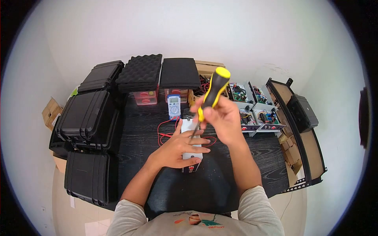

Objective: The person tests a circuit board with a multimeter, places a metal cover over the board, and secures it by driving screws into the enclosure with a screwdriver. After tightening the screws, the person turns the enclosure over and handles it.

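My right hand [222,120] is closed around a yellow-and-black screwdriver [214,90], its handle raised toward the camera. The shaft slants down and left, its lower end over the fingers of my left hand [179,148]. That hand lies flat with fingers spread across a white box-shaped device [190,125], which rests on the black table. A red connector [191,168] shows at the device's near end; much of its top is hidden under the fingers. Just behind stands a blue-and-white multimeter [174,107], with red test leads [159,131] trailing beside the device.
Black hard cases [83,114] are stacked on the left. Foam sheets [180,73] cover red-fronted boxes [145,98] at the back. Several open white units [258,117] with circuit boards and wires stand at the back right, beside a metal-framed shelf [301,135] holding a black case [302,113].
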The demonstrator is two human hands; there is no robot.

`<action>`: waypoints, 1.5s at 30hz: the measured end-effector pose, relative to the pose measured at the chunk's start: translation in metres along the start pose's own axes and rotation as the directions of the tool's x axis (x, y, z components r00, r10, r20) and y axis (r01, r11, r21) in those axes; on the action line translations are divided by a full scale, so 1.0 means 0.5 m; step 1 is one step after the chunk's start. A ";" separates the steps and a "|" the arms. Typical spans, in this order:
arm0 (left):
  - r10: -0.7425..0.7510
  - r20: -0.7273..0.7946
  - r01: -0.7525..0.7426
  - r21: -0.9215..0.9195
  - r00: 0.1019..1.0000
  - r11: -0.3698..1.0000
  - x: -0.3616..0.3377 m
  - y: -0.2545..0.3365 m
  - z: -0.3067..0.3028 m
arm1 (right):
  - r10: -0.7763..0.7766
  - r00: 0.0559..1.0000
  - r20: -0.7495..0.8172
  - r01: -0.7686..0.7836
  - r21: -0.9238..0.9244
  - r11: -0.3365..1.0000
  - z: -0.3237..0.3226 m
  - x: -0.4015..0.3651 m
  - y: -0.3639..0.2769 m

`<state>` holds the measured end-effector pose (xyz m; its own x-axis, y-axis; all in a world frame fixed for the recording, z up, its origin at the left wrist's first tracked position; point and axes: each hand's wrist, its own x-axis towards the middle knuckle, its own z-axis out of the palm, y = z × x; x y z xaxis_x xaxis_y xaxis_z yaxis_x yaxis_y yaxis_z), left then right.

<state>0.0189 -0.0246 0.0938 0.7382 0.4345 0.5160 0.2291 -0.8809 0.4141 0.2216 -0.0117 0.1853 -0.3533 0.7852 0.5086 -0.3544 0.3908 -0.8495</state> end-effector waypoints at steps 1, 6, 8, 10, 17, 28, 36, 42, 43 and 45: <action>-0.008 0.004 0.008 -0.005 1.000 1.000 0.000 0.000 0.000 | -0.046 0.999 -0.023 0.045 -0.023 0.999 -0.006 0.020 0.012; -0.029 -0.001 0.029 -0.045 1.000 0.999 -0.004 -0.002 0.004 | -0.052 0.993 -0.102 0.037 -0.146 0.989 -0.024 0.087 0.053; -0.033 0.000 0.033 -0.059 0.999 0.998 -0.004 -0.003 0.005 | -0.046 0.993 -0.105 0.028 -0.174 0.984 -0.030 0.103 0.065; -0.031 0.000 0.031 -0.055 1.000 0.998 -0.003 -0.003 0.005 | -0.038 0.995 -0.097 0.019 -0.190 0.982 -0.035 0.111 0.076; -0.052 0.002 0.052 -0.067 0.999 0.996 -0.003 -0.002 0.006 | -0.014 0.995 -0.096 -0.005 -0.203 0.979 -0.032 0.115 0.088; -0.043 -0.002 0.042 -0.061 0.999 0.997 -0.005 -0.005 0.008 | 0.013 1.000 0.020 -0.009 -0.180 0.984 -0.019 0.130 0.089; -0.014 0.002 0.014 -0.015 1.000 1.000 -0.004 -0.002 0.002 | 0.068 0.996 -0.052 -0.078 -0.240 0.968 -0.005 0.135 0.081; -0.034 -0.002 0.034 -0.058 0.999 0.998 -0.006 -0.007 0.008 | 0.098 0.995 0.026 -0.094 -0.109 0.990 -0.004 0.143 0.095; -0.032 -0.003 0.032 -0.058 0.999 0.998 -0.006 -0.007 0.008 | 0.113 0.993 0.046 -0.106 -0.130 0.986 -0.009 0.143 0.093; -0.032 -0.002 0.032 -0.052 0.999 0.998 -0.005 -0.006 0.008 | 0.144 0.986 0.085 -0.128 -0.172 0.977 -0.019 0.142 0.087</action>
<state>0.0188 -0.0237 0.0883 0.7290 0.4631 0.5040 0.2192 -0.8555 0.4691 0.1895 0.0655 0.1831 -0.4733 0.7895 0.3908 -0.1522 0.3636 -0.9190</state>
